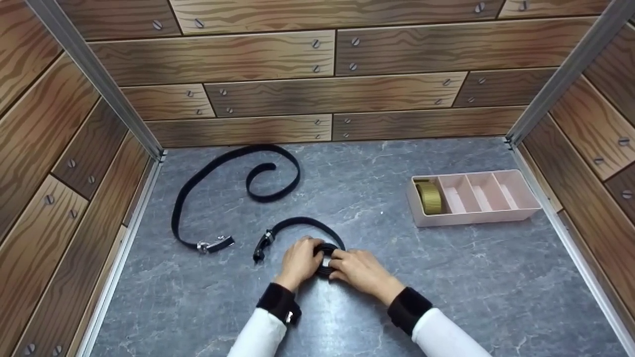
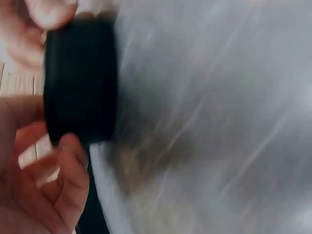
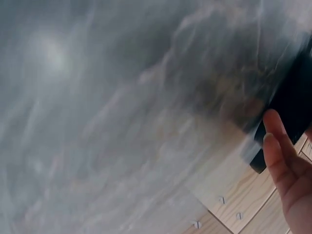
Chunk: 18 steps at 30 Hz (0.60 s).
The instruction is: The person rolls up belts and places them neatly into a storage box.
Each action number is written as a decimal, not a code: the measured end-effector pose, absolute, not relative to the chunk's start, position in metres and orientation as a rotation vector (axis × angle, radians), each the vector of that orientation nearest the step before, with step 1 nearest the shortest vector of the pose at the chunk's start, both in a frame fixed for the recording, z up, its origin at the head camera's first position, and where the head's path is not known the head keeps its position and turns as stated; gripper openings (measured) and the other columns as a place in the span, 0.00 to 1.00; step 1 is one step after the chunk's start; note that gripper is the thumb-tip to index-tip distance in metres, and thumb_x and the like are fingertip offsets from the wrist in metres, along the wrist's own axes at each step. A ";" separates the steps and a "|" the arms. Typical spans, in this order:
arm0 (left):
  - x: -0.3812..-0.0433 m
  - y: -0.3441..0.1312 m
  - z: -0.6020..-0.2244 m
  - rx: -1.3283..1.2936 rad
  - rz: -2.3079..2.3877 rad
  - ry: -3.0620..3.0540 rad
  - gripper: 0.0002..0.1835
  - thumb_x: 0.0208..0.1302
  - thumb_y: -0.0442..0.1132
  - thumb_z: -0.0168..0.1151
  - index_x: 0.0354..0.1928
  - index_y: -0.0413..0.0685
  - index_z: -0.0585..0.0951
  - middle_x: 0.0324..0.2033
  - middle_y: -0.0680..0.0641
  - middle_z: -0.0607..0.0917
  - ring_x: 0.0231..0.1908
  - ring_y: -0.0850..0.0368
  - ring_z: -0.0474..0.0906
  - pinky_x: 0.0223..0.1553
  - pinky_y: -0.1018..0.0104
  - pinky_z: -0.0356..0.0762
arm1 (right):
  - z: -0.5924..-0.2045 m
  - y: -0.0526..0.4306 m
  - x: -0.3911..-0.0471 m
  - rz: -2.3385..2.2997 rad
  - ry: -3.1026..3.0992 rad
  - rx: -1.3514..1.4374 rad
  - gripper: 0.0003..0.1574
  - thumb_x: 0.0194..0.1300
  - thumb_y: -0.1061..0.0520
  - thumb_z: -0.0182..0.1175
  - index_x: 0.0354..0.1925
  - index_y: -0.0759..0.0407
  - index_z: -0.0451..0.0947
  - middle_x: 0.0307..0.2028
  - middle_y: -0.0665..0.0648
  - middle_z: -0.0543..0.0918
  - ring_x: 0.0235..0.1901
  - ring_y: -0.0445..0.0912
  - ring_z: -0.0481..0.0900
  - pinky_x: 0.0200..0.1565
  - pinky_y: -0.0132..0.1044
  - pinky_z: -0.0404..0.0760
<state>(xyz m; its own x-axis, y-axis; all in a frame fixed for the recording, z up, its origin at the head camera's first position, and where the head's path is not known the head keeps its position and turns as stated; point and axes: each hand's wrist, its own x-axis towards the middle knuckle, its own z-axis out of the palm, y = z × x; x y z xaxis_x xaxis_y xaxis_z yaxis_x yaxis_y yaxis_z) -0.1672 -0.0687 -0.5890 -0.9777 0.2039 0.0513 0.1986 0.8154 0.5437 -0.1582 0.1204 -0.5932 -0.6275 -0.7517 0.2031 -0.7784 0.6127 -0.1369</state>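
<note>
A black belt [image 1: 310, 221] lies near the middle of the floor, mostly wound into a coil [image 1: 325, 246]. Its loose end curves away to a buckle [image 1: 264, 243] on the left. My left hand [image 1: 299, 260] grips the coil's left side, and my right hand [image 1: 364, 270] holds its right side. In the left wrist view the coil [image 2: 80, 83] stands on edge between the fingers of both hands. The right wrist view shows my fingertips [image 3: 274, 122] against the dark strap [image 3: 295, 97]. A second black belt [image 1: 181, 203] with a silver buckle [image 1: 211, 245] lies uncoiled behind, to the left.
A pale pink divided box [image 1: 466, 218] stands at the right. Its leftmost compartment holds a gold-coloured roll [image 1: 430, 198]. Wood-patterned panels [image 1: 278, 96] wall in the back and both sides of the grey marbled surface [image 1: 377, 163].
</note>
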 end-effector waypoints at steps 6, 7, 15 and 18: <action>-0.159 -0.059 -0.594 0.139 0.969 3.096 0.09 0.58 0.39 0.68 0.38 0.42 0.85 0.33 0.45 0.83 0.34 0.41 0.82 0.33 0.50 0.78 | -0.594 0.116 -0.156 0.344 -2.722 1.225 0.14 0.65 0.43 0.62 0.38 0.51 0.82 0.34 0.49 0.76 0.27 0.47 0.79 0.28 0.41 0.79; -0.159 -0.059 -0.593 0.166 0.943 3.109 0.08 0.58 0.38 0.67 0.38 0.42 0.85 0.32 0.45 0.82 0.33 0.41 0.82 0.32 0.50 0.78 | -0.593 0.117 -0.156 0.352 -2.727 1.237 0.13 0.65 0.44 0.62 0.38 0.51 0.82 0.35 0.49 0.76 0.28 0.47 0.79 0.29 0.41 0.79; -0.171 -0.071 -0.590 0.466 0.760 3.006 0.07 0.62 0.39 0.64 0.40 0.48 0.85 0.32 0.53 0.77 0.30 0.50 0.79 0.31 0.55 0.76 | -0.584 0.126 -0.162 0.362 -2.763 1.420 0.17 0.65 0.48 0.63 0.51 0.50 0.83 0.42 0.49 0.80 0.39 0.47 0.80 0.44 0.41 0.79; -0.175 -0.077 -0.589 0.519 0.807 2.932 0.11 0.64 0.40 0.64 0.47 0.49 0.86 0.34 0.54 0.78 0.33 0.51 0.79 0.34 0.56 0.76 | -0.584 0.126 -0.162 0.329 -2.747 1.443 0.18 0.66 0.48 0.62 0.53 0.49 0.82 0.43 0.49 0.80 0.39 0.47 0.79 0.44 0.41 0.78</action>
<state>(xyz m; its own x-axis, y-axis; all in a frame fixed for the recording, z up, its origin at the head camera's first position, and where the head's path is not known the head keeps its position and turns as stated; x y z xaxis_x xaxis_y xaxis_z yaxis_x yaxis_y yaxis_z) -0.1755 -0.0769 -0.5886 -0.9419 0.3341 0.0347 0.3048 0.8067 0.5063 -0.1625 0.1257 -0.5842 -0.5724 -0.8117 0.1160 -0.8162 0.5505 -0.1757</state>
